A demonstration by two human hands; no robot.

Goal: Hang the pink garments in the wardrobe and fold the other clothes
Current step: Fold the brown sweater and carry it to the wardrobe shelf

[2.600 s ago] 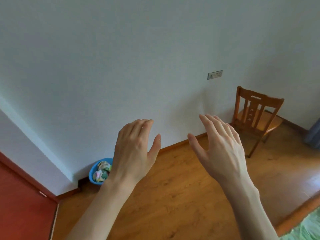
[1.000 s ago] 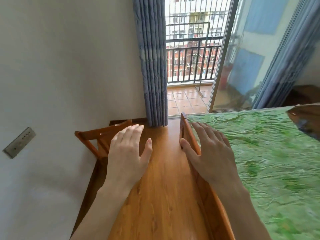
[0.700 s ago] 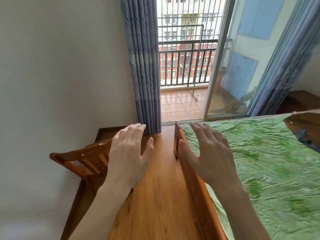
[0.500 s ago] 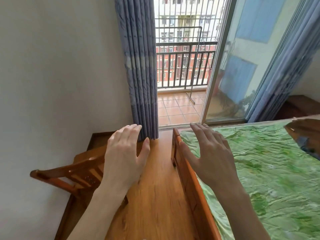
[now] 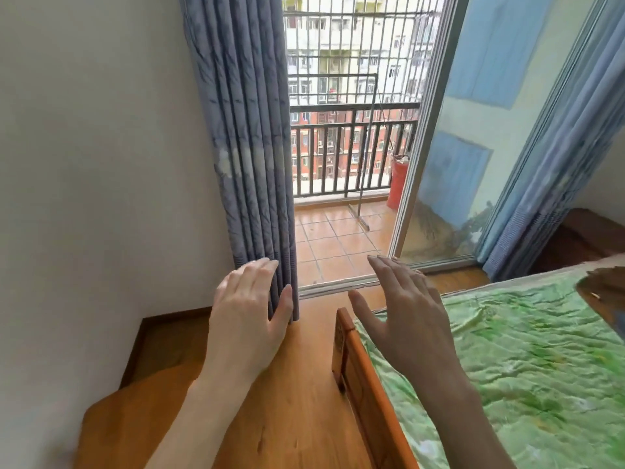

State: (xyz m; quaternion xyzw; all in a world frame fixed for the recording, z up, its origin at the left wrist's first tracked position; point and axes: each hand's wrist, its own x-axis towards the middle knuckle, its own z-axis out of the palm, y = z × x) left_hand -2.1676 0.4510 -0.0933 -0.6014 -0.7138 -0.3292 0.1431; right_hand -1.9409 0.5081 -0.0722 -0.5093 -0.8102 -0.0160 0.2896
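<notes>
Both hands are held out in front, palms down, gripping nothing: the left hand (image 5: 248, 319) has its fingers straight and together with the thumb out to the side, and the right hand (image 5: 406, 324) is spread loose with fingers slightly fanned. Neither touches anything that can be seen. Left forearm reaches over the wooden floor (image 5: 287, 401), right forearm over the near corner of the bed

Below and between the hands a strip of bare floor runs forward, bounded on the right by the orange wooden bed frame (image 5: 368, 390), whose end post stands just under the right thumb. On the left the strip is bounded by the white wall (image 5: 94, 164) and its dark skirting. A green patterned bedspread (image 5: 524, 360) covers the bed, rumpled, reaching to the frame's edge. No pink garments or other clothes show anywhere in view, so their place cannot be told

Past the fingertips a grey-blue curtain (image 5: 250, 147) hangs bunched against the wall, its hem at floor level just behind the left hand. Beside it the sliding glass door (image 5: 449, 164) stands open onto a tiled balcony (image 5: 338, 238) with a dark railing (image 5: 351, 150) and a red bucket (image 5: 397, 184) at its right end. A second blue curtain (image 5: 554, 164) hangs at the far right, with dark wooden furniture (image 5: 585, 235) behind the bed
</notes>
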